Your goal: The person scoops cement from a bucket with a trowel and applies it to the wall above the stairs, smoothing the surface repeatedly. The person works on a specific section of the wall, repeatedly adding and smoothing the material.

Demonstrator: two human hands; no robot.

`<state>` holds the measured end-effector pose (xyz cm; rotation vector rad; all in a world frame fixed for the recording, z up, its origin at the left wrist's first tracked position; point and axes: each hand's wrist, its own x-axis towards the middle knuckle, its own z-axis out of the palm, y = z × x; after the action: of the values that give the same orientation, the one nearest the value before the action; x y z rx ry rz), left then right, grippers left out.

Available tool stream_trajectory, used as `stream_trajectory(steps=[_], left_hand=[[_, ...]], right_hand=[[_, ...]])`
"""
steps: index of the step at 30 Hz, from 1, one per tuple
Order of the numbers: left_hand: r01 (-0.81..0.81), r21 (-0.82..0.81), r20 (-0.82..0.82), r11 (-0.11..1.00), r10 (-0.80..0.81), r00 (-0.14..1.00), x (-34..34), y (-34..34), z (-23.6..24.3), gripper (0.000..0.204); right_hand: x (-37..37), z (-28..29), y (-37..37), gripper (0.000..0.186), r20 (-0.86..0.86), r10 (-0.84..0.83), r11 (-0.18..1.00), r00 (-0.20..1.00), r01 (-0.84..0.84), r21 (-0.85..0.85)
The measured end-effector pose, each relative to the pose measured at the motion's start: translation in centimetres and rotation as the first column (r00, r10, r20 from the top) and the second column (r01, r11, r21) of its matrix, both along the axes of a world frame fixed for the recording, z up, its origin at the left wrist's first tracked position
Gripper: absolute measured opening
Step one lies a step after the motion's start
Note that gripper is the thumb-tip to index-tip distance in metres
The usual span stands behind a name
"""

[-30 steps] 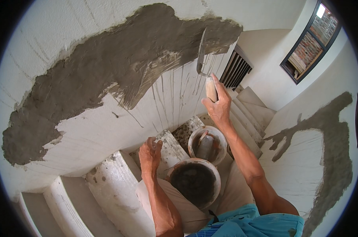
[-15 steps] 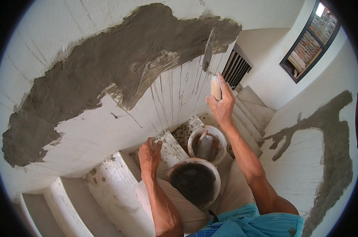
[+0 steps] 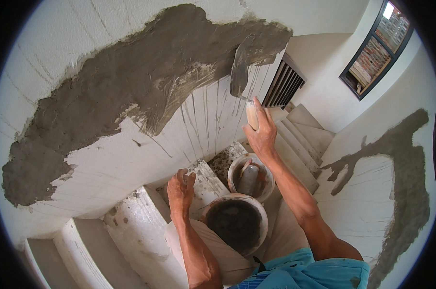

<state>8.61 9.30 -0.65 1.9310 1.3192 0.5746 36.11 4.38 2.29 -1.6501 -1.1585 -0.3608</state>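
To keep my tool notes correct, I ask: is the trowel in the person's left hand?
No, the right hand grips the trowel by its handle.

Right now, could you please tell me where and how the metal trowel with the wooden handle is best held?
Probably by its pale wooden handle, from the near side, where the right grip holds it: the handle end is nearest, with the grey metal blade extending away.

Up & R of your R grip [image 3: 262, 132], well apart, you've a dk-framed window [image 3: 384, 46] w/ brickwork [image 3: 373, 54] showing thru. Near the grip, just up-R: dk slatted grille [image 3: 283, 85]. R of grip, steps [image 3: 298, 143]; more pale, spotted treads [image 3: 135, 224] lower L.
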Motion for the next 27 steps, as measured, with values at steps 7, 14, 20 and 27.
stream_trajectory(steps=[7, 14, 20, 27], left_hand=[[0.03, 0.031, -0.024, 0.999, -0.029, 0.999, 0.0, 0.2, -0.1, 0.036], [0.028, 0.035, -0.021, 0.999, -0.028, 0.999, -0.1, 0.4, -0.6, 0.036], [0.026, 0.06, -0.018, 0.998, -0.025, 1.0, 0.0, 0.1, 0.0, 0.036], [0.029, 0.074, -0.007, 0.997, -0.029, 1.0, -0.2, 0.3, -0.8, 0.036]], right_hand=[[2.2, 1.9, 0.8, 0.08, 0.008, -0.042, 0.998, 0.999, 0.042, 0.046], [-0.4, 0.5, 0.3, 0.079, 0.007, 0.136, 0.991, 0.991, -0.136, 0.015], [-0.4, 0.4, -1.2, 0.078, 0.011, 0.142, 0.989, 0.99, -0.142, 0.039], [3.7, 1.3, 1.5, 0.079, -0.118, 0.03, 0.994, 0.993, -0.018, 0.105]])
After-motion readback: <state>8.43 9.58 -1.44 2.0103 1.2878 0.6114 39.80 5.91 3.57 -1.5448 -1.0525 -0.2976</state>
